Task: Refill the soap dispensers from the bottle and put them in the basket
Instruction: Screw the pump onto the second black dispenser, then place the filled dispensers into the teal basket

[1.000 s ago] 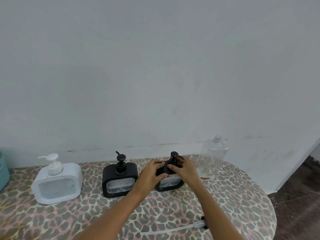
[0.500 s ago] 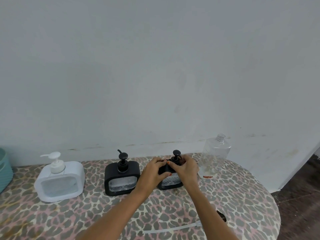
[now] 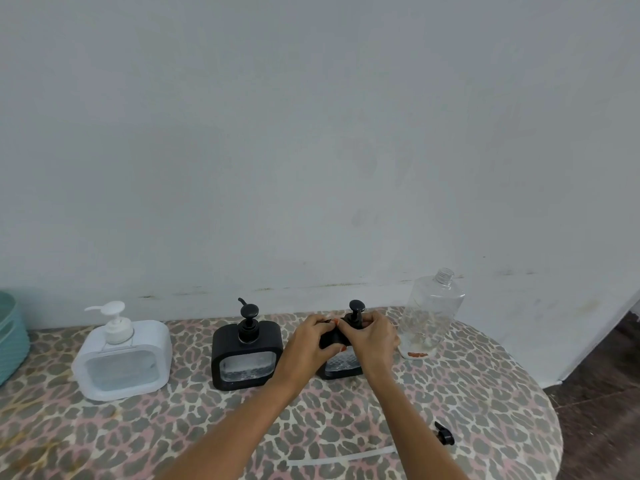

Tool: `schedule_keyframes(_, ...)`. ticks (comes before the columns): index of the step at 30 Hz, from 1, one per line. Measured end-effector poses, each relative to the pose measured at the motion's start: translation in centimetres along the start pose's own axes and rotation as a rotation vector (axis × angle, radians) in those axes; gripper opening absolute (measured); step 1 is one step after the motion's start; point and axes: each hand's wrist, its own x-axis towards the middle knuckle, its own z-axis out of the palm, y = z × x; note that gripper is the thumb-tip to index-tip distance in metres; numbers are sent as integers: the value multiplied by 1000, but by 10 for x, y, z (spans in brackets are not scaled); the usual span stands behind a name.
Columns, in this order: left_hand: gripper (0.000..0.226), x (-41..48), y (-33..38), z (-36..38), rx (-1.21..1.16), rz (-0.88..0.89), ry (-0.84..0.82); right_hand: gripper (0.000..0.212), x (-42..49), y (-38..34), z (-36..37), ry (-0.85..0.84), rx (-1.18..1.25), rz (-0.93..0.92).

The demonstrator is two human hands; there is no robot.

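Leopard-print tabletop (image 3: 467,393), pale grey wall (image 3: 311,133) behind, dark floor (image 3: 606,358) right; left hand (image 3: 306,341), right hand (image 3: 374,336) grip rightmost black dispenser (image 3: 341,363).

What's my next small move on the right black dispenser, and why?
Probably finish twisting the black pump tight: left hand grips the right black square soap dispenser, right hand pinches its collar, and the clear plastic bottle looks nearly empty.
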Motion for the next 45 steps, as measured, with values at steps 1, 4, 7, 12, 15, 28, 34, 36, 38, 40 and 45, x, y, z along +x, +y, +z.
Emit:
schedule_keyframes(1, 52, 0, 0, 0, 0, -1, -3, 28, 0, 2, 2, -2, 7, 7)
schedule_keyframes(4, 51, 0, 0, 1, -15, -5, -12, 31, -3, 6, 6, 14, 36, 15)
schedule_keyframes(7, 50, -2, 1, 2, -21, -13, -12, 30, -8, 7, 3, 34, 1, -22)
schedule_keyframes(12, 50, -3, 3, 2, 45, -19, -54, 34, -12, 5, 0, 27, -77, -74)
schedule_keyframes(15, 56, -7, 2, -3, 88, -33, -75, 40, -15, 5, -3, 21, -72, -68)
schedule_keyframes(28, 45, -59, 1, -42, 67, 26, 16, 26, -76, -15, 4, 78, 19, -75)
schedule_keyframes(34, 40, -94, -13, -85, 88, 16, 113, 18, -111, -36, 34, -49, 116, -183)
schedule_keyframes(36, 40, -106, -24, -102, 108, -1, 146, 13, -124, -46, 47, -102, 139, -208)
schedule_keyframes(38, 37, -117, -36, -122, 114, -31, 186, 12, -136, -57, 59, -158, 164, -240)
schedule_keyframes(40, 34, -129, -47, -141, 109, -63, 228, 10, -147, -67, 72, -211, 175, -275)
schedule_keyframes(45, 29, -155, -77, -182, 127, -139, 321, 7, -170, -83, 106, -351, 214, -309)
